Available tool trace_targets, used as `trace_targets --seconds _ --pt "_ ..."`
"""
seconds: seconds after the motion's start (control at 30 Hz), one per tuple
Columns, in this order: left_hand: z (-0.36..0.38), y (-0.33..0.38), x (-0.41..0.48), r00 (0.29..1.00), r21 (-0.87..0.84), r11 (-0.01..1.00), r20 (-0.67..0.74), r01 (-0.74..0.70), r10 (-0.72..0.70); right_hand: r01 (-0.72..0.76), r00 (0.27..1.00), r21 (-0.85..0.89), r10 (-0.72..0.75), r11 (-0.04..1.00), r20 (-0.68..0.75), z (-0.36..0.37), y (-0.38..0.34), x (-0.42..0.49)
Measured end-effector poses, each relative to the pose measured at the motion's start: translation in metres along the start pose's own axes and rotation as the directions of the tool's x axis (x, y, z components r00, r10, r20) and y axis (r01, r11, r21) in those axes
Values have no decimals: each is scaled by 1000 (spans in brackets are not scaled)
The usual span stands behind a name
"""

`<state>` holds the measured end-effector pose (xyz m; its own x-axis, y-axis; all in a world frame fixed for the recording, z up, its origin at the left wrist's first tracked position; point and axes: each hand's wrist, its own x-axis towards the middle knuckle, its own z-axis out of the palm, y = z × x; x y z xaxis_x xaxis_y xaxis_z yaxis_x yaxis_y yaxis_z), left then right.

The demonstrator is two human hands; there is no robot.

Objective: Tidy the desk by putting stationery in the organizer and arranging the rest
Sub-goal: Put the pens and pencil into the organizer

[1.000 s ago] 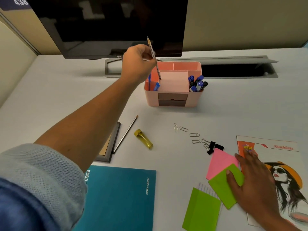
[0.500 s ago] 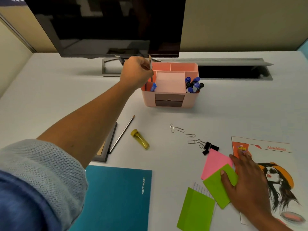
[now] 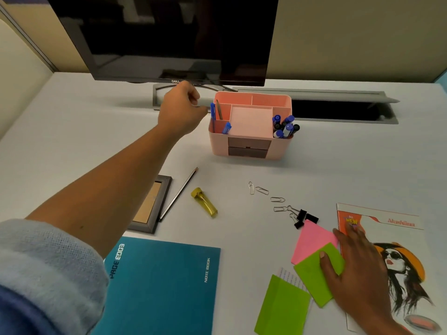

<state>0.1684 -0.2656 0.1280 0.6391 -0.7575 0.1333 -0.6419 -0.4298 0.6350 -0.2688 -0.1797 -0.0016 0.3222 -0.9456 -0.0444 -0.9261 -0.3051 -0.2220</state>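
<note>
Head view.

Count on the surface (image 3: 338, 165): four paper clips (image 3: 277, 199), three black binder clips (image 3: 312, 218), two green notes (image 3: 283, 305), one pink note (image 3: 312, 240), one loose pencil (image 3: 179, 193), one notebook (image 3: 157, 286).

The pink organizer (image 3: 220, 143) stands far centre. One stowed pencil (image 3: 219, 110) leans in its left compartment.

My left arm is stretched far. The left hand (image 3: 182, 110) is just left of the organizer, fingers curled in, holding nothing.

The right hand (image 3: 358, 269) lies flat at near right, fingers straight. It rests on one of the green notes and the magazine (image 3: 387, 218).

"DELL" on monitor (image 3: 169, 37); "NOTE BOOK" on teal notebook (image 3: 164, 286); "ALL NEW" on magazine (image 3: 399, 235)
</note>
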Motion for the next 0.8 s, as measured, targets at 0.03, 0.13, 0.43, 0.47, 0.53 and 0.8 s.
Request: trace_targets --seconds 0.03,0.13,0.43,0.47,0.53,0.8 --pt "-4 -7 -3 1000 28 1000 15 0 -1 1 1000 1 -1 1000 2 0 0 0" --pt "-9 -29 -21 983 179 984 184 -22 -11 15 1000 0 -15 1000 -2 -1 0 0" --pt "-1 -71 -97 964 345 938 238 34 -122 44 999 -16 -44 999 -25 1 0 1" --pt "2 -73 -101 962 363 931 243 32 -127 42 999 -19 -42 999 -25 1 -1 1" --pt "6 -76 -105 958 396 918 252 29 -139 38 999 -23 -39 999 -23 0 -2 2" --pt "16 -86 -105 942 502 863 263 50 -207 39 999 -26 -40 999 -20 -1 -4 1"
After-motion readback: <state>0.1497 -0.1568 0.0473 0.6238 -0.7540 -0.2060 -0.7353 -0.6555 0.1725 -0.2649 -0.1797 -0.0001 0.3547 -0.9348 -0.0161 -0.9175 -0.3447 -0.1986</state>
